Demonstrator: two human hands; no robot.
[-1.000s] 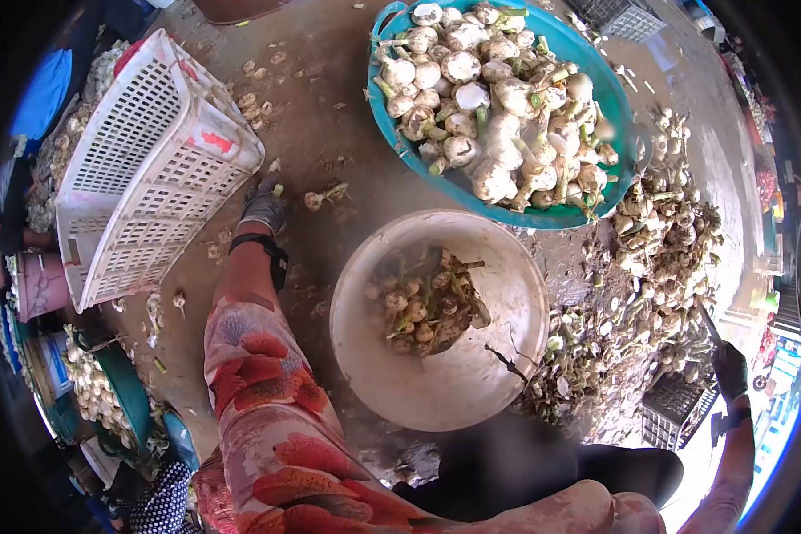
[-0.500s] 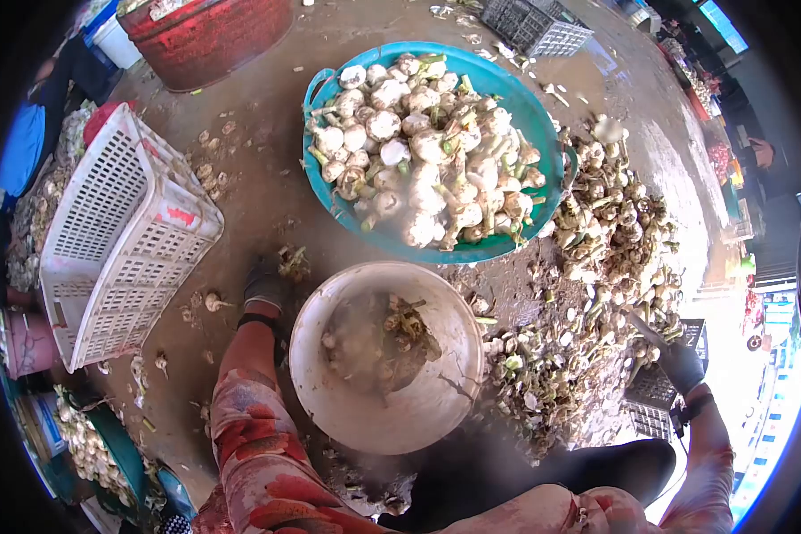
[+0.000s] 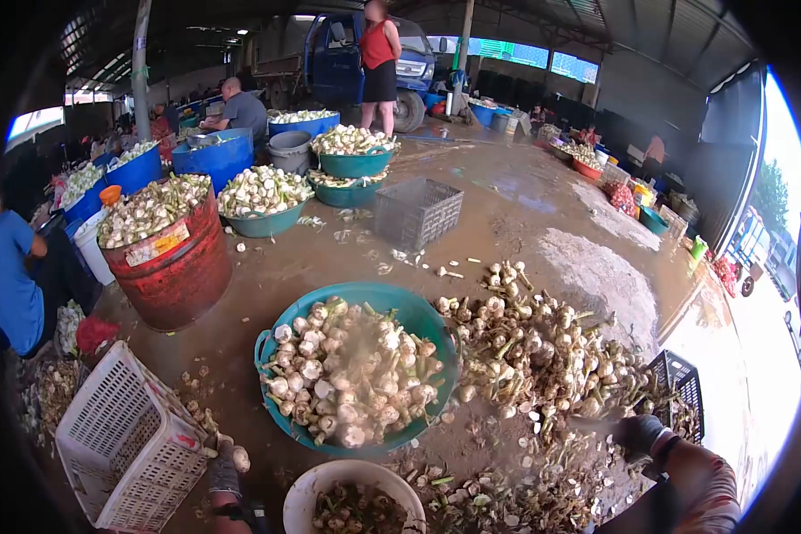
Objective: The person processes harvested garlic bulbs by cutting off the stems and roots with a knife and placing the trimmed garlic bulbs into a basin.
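My left hand (image 3: 225, 473), in a grey glove, is closed around garlic (image 3: 240, 459) at the lower left, between the white crate and the round tub. Stems stick up beyond its fingers. My right hand (image 3: 639, 433), also gloved, grips a knife (image 3: 594, 424) whose blade points left over the garlic heap. In front of me stands a teal basin (image 3: 440, 331) full of garlic bulbs (image 3: 351, 374). Nearer is a white tub (image 3: 295, 503) with dark scraps inside. A heap of untrimmed garlic (image 3: 543, 343) lies right of the basin.
A white slotted crate (image 3: 142, 485) leans at the left, near a red drum (image 3: 173, 285) of garlic. Beyond the basin sits a grey crate (image 3: 418, 214). Trimmings (image 3: 507, 503) cover the floor at lower right. A person in blue (image 3: 16, 276) sits at far left; another stands by a truck.
The view has tilted up, bringing the shed and other people into sight. My left hand now has garlic lifted beside the white crate. My right hand keeps the knife.
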